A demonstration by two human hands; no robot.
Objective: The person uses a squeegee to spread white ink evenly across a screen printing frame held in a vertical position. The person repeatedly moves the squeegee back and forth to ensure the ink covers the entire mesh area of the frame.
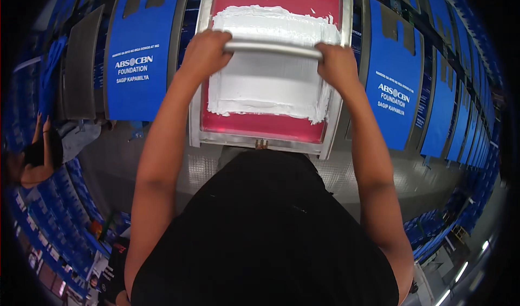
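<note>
Both my hands grip a long squeegee (271, 47) with a pale, metallic-looking handle. My left hand (208, 54) is closed round its left end, and my right hand (338, 65) round its right end. The squeegee lies crosswise over a screen printing frame (254, 139) with a silvery border. Inside the frame stretches a red-pink mesh (254, 126). Thick white ink (268, 86) covers the middle of the mesh in a rough rectangle, with ridges along its edges. The squeegee's lower edge is hard to make out against the ink.
Printed blue fabric panels lie on boards to the left (142, 51) and right (392, 78) of the frame. More blue panels (441, 108) run off to the far right. At the left rim, another person (43, 149) reaches up to blue cloth (51, 67). Another person in black (115, 271) is at lower left.
</note>
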